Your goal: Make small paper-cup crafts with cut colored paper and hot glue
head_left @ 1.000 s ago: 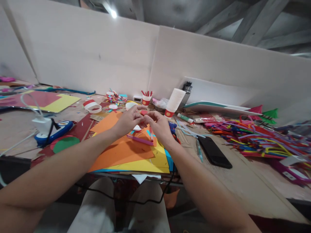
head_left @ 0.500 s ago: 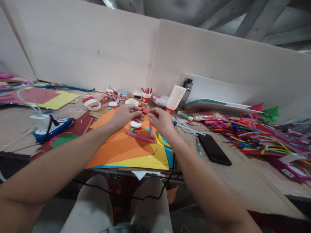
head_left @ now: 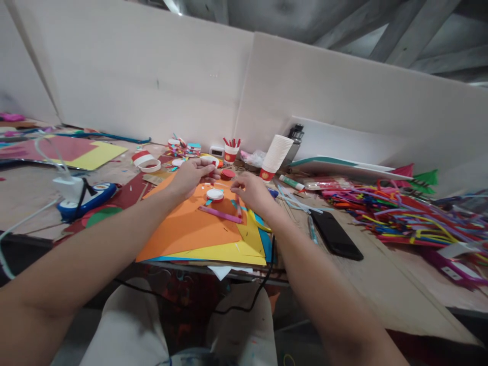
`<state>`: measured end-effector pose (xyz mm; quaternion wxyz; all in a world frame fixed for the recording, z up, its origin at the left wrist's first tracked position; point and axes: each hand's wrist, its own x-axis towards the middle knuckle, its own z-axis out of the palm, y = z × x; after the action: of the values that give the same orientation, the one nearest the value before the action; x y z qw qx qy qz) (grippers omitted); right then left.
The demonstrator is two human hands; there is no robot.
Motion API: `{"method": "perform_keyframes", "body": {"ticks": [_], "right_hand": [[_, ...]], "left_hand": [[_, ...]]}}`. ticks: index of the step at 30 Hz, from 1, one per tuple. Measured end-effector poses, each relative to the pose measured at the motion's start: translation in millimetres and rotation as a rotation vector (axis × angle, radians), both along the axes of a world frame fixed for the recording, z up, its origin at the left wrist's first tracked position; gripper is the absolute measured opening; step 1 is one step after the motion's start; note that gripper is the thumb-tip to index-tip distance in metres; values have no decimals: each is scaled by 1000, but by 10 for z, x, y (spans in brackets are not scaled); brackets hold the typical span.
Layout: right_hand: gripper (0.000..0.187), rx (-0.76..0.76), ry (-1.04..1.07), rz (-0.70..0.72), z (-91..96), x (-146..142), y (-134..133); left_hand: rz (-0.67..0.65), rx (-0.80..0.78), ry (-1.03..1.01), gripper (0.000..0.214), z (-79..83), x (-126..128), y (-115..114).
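Over the orange paper (head_left: 183,234), my left hand (head_left: 192,176) is closed in a pinch on a small red piece (head_left: 214,163) that shows at its fingertips. My right hand (head_left: 251,190) is apart from it, to the right, with thumb and fingertips pressed together; what they hold, if anything, is too small to make out. Between the hands, a little farther back, lies a red disc (head_left: 227,174). A white-topped round piece (head_left: 215,194) with blue tabs sits on the orange paper, and a purple strip (head_left: 220,215) lies in front of it.
Behind the hands stand a cup of red sticks (head_left: 231,152) and a tilted stack of paper cups (head_left: 276,155). To the right are a black phone (head_left: 335,235) and a heap of coloured pipe cleaners (head_left: 412,213). A blue power strip (head_left: 89,199) lies left; a black cable hangs over the front edge.
My hands have drawn apart, the left one moving left with the small red piece now visible in its fingers. The red disc between them is more exposed.
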<state>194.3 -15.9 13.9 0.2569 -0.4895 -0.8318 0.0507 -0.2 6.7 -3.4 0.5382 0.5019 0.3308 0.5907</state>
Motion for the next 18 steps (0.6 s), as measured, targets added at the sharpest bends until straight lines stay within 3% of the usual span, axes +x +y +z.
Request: {"method": "perform_keyframes", "body": {"ticks": [3,6,8,10,11,13,16,18], "right_hand": [[8,-126,340,177,193,36,-204],[11,-472,543,477,344,-17,-490],[15,-753,529,681,379,-76,-645],[22,-1027,340,862,360,-122,-713],[25,-1071,261,898,339,-132,-707],[26,-936,244,810,291,-124,-623],[19,-420,524,404,236,-64,-413],[18,-179,652,189,204,-28,-294]], "left_hand": [[21,-36,-55,4,2,-31,37],[18,-54,-79,3,21,-35,27],[0,-72,-81,5,35,-20,1],[-36,-98,-65,5,43,1,-28],[-56,-108,-55,5,42,12,-39],[-94,-100,-33,3,31,30,-56],[-139,-19,26,9,5,56,-80],[-164,28,78,18,-6,82,-113]]}}
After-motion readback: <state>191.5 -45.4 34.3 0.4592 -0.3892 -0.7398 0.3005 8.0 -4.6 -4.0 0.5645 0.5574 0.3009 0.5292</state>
